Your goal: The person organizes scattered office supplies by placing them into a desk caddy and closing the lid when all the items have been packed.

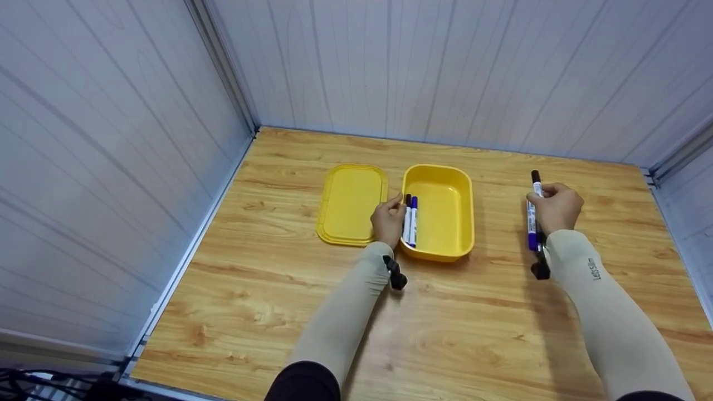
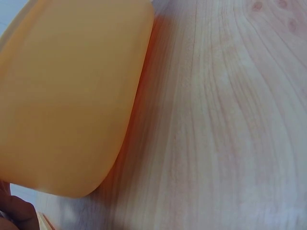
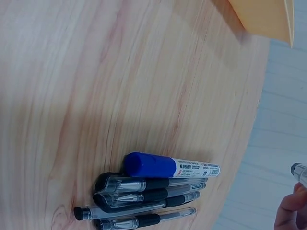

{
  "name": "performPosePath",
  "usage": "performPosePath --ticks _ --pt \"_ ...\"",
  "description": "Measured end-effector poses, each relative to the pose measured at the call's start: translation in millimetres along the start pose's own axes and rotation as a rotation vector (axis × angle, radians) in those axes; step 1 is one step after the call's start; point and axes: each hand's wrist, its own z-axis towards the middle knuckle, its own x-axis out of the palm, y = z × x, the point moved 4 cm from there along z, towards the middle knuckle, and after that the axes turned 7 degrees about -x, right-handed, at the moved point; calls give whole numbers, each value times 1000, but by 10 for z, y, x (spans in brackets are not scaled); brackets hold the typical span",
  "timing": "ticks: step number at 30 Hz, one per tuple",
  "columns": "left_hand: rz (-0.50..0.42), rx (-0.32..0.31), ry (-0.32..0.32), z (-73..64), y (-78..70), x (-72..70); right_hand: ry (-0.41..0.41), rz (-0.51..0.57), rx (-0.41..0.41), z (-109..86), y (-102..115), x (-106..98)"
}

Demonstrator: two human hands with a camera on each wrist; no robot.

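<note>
My left hand [image 1: 388, 220] pinches the left rim of a yellow plastic box [image 1: 445, 223]; in the left wrist view its curled fingers [image 2: 19, 211] show at the box's edge. Inside, along the left wall, lie two white markers [image 1: 411, 223], one with a black cap end and one with a blue. To the right of the box, my right hand [image 1: 558, 207] holds a black-capped whiteboard marker [image 1: 536, 181] between thumb and fingers, above the table. Below it a blue-capped whiteboard marker [image 3: 172, 166] lies beside several black gel pens [image 3: 153, 194].
A yellow lid [image 1: 353, 203] lies flat on the wooden table [image 1: 267, 312], left of the box. Pale panel walls [image 1: 362, 67] stand behind and at both sides. Dark cables [image 1: 44, 381] gather at the lower left, beyond the table edge.
</note>
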Motion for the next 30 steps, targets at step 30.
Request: performPosePath --ticks 30 --pt "0 13 -11 16 -18 -22 -31 6 14 -22 -1 -35"
